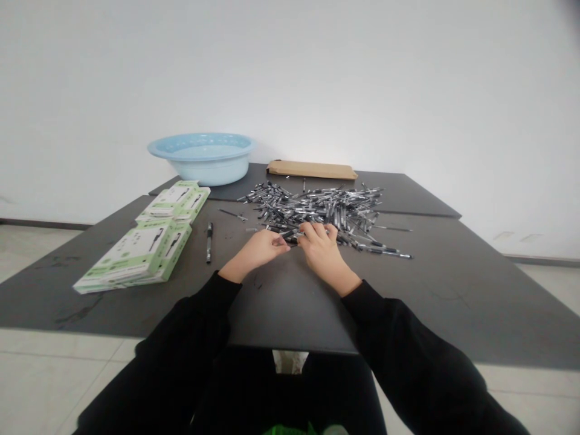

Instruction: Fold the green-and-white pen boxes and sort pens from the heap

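Observation:
A large heap of clear-and-black pens lies on the dark table. At its near edge my left hand is closed, thumb and forefinger pinched on a slim dark pen part that shows between the hands. My right hand sits close beside it, fingers bent over the front of the heap. What lies under those curled fingers is hidden. One pen lies apart, left of my left hand. A few thin refills or pen parts lie loose near the heap.
Green-and-white pen boxes are stacked on the left of the table. Behind them stands a light blue basin. A flat brown cardboard piece lies at the back, by the white wall.

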A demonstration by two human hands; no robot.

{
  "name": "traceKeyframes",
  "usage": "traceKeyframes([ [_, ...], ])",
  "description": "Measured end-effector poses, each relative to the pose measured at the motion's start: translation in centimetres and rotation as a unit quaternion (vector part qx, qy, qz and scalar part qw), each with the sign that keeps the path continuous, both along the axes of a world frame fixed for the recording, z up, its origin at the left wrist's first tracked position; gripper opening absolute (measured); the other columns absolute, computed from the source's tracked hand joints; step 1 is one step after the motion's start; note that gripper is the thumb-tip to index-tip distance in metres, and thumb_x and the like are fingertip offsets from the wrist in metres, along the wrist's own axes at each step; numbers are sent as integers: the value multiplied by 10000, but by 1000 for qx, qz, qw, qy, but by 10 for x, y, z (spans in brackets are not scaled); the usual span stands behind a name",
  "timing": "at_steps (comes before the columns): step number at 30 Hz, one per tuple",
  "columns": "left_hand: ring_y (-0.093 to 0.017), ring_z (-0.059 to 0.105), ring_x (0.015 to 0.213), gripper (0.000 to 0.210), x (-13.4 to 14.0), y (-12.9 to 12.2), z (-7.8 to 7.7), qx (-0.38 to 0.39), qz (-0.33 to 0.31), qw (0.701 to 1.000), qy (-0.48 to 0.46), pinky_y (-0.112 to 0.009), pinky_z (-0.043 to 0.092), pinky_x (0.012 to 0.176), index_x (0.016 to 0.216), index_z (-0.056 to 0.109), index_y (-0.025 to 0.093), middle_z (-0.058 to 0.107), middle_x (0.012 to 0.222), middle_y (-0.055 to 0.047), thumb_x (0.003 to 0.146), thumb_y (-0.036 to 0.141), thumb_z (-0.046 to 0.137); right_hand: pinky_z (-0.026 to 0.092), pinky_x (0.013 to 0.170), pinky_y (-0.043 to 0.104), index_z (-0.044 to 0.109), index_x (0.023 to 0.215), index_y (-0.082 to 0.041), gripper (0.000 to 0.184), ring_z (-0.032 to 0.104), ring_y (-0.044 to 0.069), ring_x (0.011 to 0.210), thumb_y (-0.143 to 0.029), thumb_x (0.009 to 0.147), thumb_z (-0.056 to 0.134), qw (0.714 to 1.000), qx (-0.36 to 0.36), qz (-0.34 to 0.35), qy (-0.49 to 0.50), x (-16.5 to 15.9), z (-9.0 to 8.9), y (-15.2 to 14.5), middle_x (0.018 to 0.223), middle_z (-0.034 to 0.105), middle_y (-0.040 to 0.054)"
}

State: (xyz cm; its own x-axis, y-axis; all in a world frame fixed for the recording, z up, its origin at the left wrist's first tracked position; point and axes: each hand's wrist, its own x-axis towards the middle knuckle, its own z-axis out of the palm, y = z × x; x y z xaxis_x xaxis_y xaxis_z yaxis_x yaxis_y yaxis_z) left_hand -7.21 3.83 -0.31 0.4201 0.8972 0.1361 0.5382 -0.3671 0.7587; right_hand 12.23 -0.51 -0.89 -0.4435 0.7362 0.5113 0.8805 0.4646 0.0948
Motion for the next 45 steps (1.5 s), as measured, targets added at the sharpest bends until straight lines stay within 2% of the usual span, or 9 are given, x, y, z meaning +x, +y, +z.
traceKeyframes([
  [5,-140,435,524,393,1,2,-2,18,-35,999,-10,-259,269,521,506,537,189,522,506,18,792,432,651,239,981,456,710,964,-184,199,477,289,1136,-187,992,513,999,30,-6,39,-2,5,-6,1327,615,131],
  [8,-144,465,565,365,2,3,0,10,-5,999,-41,-257,305,554,556,592,173,545,542,13,790,449,638,262,963,461,703,1035,-202,206,485,301,1158,-232,1004,501,993,74,-8,90,-1,14,-13,1359,588,146],
  [15,-101,404,508,464,5,-1,10,-65,50,983,-167,-240,312,534,790,708,128,535,552,33,747,589,677,370,782,361,635,930,-182,170,592,223,841,-251,976,487,962,24,20,271,5,18,-8,922,678,85],
  [20,-91,415,520,509,10,-7,10,-85,-3,980,-178,-222,322,516,768,682,130,531,555,36,716,635,720,388,631,290,622,906,-198,182,530,161,628,-354,947,537,890,-172,62,419,2,9,0,737,634,8],
  [25,-128,523,638,558,17,-10,6,-103,-52,977,-177,-239,389,593,768,697,112,657,703,-29,726,669,704,442,684,287,654,900,-178,263,568,167,717,-410,941,536,830,-246,136,481,-3,0,7,764,640,16],
  [29,-162,585,735,529,21,-13,6,-111,-62,973,-192,-271,441,684,793,702,114,696,784,-49,700,632,746,447,695,289,667,780,-179,334,577,164,707,-439,939,531,816,-251,140,502,-4,-4,10,736,651,16],
  [34,-107,445,572,517,20,-15,7,-94,-52,979,-173,-234,356,555,789,667,123,512,594,31,832,636,618,458,710,302,649,691,-188,423,599,170,701,-517,931,536,801,-230,122,539,-1,0,10,703,658,23],
  [40,-95,286,492,505,18,-15,2,-100,-91,968,-210,-220,288,482,1133,622,128,317,566,90,970,570,440,426,608,272,697,764,-187,451,552,139,605,-618,863,607,725,-176,73,662,17,13,16,632,628,6],
  [45,-85,273,486,438,18,-14,-1,-128,-131,962,-203,-214,289,473,1013,590,149,328,578,89,969,563,454,366,527,246,636,780,-205,411,473,109,506,-600,886,602,652,-136,89,741,31,22,18,546,561,-36],
])
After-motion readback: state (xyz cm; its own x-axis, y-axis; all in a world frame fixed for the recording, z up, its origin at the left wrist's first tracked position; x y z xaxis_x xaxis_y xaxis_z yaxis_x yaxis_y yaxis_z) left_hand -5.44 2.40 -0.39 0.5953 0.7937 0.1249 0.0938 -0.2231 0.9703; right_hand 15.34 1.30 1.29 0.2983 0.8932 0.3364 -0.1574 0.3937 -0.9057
